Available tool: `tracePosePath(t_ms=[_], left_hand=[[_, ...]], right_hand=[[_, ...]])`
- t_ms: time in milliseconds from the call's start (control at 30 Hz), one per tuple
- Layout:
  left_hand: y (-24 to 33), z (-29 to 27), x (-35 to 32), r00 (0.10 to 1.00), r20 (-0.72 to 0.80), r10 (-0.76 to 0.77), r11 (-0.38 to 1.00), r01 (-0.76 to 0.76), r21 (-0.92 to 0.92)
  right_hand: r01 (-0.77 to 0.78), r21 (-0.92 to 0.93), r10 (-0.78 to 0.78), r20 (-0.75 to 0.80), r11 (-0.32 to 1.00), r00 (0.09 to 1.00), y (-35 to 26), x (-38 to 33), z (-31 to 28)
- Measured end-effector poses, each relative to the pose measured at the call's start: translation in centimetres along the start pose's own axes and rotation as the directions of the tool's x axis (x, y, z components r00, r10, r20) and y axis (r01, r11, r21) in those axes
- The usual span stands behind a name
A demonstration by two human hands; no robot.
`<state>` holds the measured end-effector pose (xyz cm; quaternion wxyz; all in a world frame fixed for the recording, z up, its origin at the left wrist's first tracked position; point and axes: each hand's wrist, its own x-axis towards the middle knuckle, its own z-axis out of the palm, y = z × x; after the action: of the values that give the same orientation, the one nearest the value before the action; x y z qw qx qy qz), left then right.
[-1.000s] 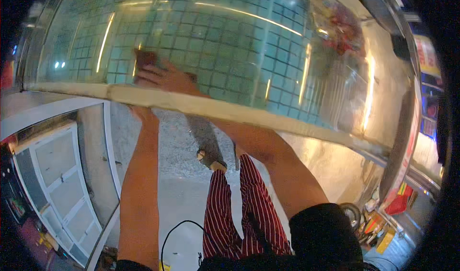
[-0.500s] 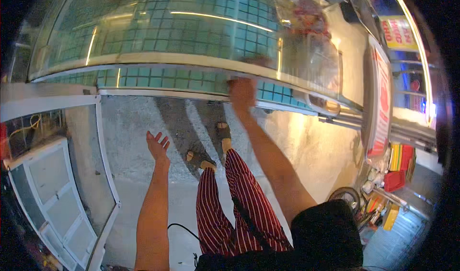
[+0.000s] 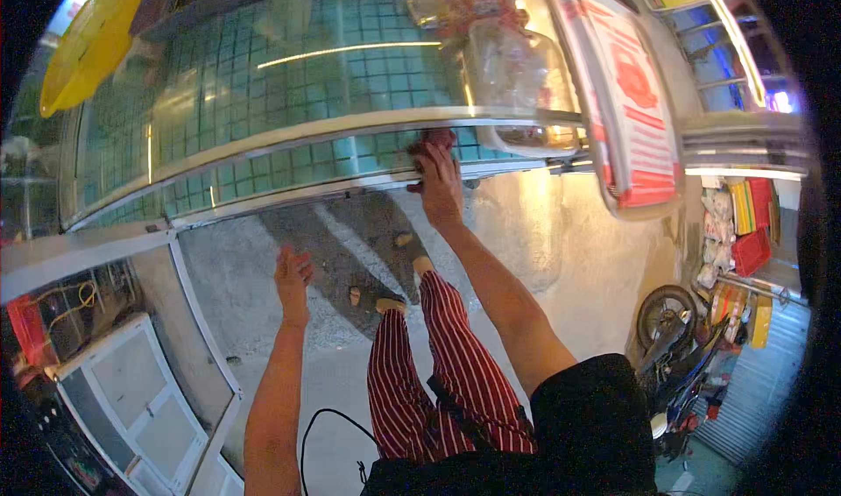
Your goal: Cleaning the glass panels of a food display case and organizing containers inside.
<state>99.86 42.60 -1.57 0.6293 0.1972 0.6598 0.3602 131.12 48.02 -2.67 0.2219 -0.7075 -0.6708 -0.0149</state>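
My right hand point(image 3: 441, 180) grips a bunched dark-red cloth point(image 3: 427, 150) at the near rail of the glass case point(image 3: 368, 132). The cloth lies partly over the teal tiled surface point(image 3: 307, 159), just below the lower edge of the glass. Some of it is hidden behind my fingers. My left hand point(image 3: 293, 277) hangs in the air over the floor, empty, its slightly blurred fingers apart.
A clear plastic tub point(image 3: 526, 75) with bags stands in the case at the right, beside a red and white sign point(image 3: 626, 93). A yellow object point(image 3: 92, 45) is at the far left. White-framed panels point(image 3: 140, 400) are at the left, a motorbike wheel point(image 3: 666, 316) at the right.
My view has turned, so the sign and wheel show further in. My right hand with the cloth has shifted slightly along the rail. My left hand remains raised.
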Motion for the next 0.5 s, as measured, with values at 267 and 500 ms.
tracePosePath(t_ms=[267,500], left_hand=[[5.6,16.4,-9.7,0.763,0.646,0.032,0.999,-0.033,-0.011],[14.9,30.3,-20.9,0.685,0.725,0.071,0.945,0.186,-0.268]], right_hand=[[-0.255,0.083,0.245,0.113,0.963,0.963,7.3,-6.3,-3.8],[-0.752,0.21,0.655,0.384,0.625,0.651,13.0,-14.0,-10.7]])
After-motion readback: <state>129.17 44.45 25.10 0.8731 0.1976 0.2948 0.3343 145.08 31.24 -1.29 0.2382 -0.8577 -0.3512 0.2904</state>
